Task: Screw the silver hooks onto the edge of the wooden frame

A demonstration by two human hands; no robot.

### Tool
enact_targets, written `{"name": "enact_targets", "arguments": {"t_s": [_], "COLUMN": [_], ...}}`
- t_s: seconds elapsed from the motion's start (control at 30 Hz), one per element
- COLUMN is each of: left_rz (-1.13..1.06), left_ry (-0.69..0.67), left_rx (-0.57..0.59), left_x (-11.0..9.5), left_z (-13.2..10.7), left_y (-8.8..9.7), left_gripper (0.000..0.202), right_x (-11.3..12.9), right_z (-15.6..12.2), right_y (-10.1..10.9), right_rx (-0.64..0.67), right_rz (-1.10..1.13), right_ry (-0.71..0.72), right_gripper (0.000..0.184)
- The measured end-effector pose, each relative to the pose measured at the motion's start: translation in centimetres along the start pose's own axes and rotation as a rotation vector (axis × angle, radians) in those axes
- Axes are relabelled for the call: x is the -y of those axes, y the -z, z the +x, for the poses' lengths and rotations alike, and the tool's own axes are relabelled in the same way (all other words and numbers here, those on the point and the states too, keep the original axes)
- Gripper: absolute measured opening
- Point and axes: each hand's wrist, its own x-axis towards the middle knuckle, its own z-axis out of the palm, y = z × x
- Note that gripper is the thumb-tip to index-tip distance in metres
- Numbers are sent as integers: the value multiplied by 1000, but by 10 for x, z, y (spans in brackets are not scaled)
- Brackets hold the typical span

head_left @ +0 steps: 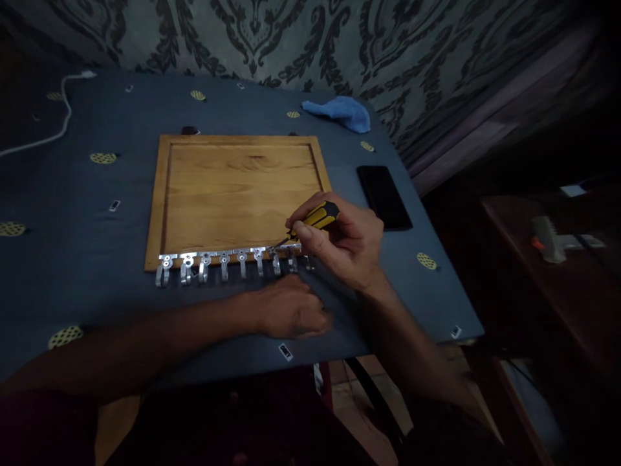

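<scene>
Screwdriver at the hook rail — I have the right hand gripping, the left in a fist.
From my end, I see the right hand (342, 239) closed round the yellow-and-black screwdriver (314, 220), its shaft slanting down-left to the metal hook rail (257, 250); I can't tell whether the tip touches. The rail runs along the near edge of the wooden board (233, 194), its hooks (224, 266) pointing toward me. The left hand (294, 309) lies just on the near side of them, fingers curled in, the palm hidden from me. The board stretches away beyond both hands — a black phone (384, 197) lies to its right.
</scene>
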Motion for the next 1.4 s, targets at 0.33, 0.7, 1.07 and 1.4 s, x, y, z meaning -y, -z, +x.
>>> {"name": "enact_targets", "arguments": {"t_s": [0.33,0.7,1.07,1.4], "left_rz": [-2,-8,-17,-11], "left_ry": [10,-15,-1,-26], "left_rx": [6,-49,-40,77], "left_x": [0,0,-1,-2], "left_z": [1,2,3,5], "left_y": [0,0,-2,2], "left_gripper": [27,26,26,18], "right_x": [-4,-6,-2,-1], "right_z": [0,0,-1,-5], "right_y": [-1,-3,-6,-7], "right_rx": [-17,-30,-68,-70], "right_rz": [-48,-70,-118,-202], "right_ry": [50,70,44,142], "right_gripper": [5,9,11,5]}}
